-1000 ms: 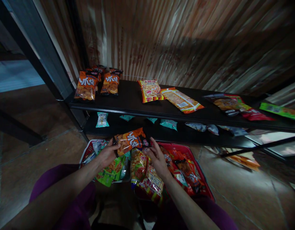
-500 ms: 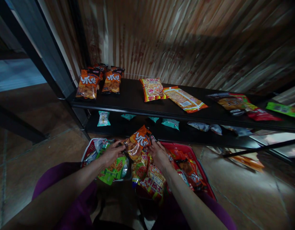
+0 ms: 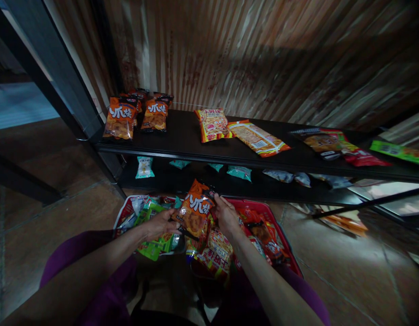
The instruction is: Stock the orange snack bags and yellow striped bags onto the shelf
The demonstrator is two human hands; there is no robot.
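Packet (image 3: 195, 210) between grasping left hand (image 3: 161, 225) and right hand (image 3: 227, 218), more upright than a second ago

From my end, the held snack bag (image 3: 195, 213) is loud orange with black ends and chunky white lettering, same as the upright bags (image 3: 120, 121) up top. Shelf board (image 3: 182, 140) is plain black. I've got a streaky brown-and-tan striped backdrop (image 3: 195, 54), tiny teal packets (image 3: 239, 173), and one lime-green packet (image 3: 399, 151). Right basket (image 3: 286, 242) is red, left basket (image 3: 122, 209) is red with a white rim. Trousers (image 3: 69, 256) are deep purple, floor tiles (image 3: 80, 208) brownish with paler lines.
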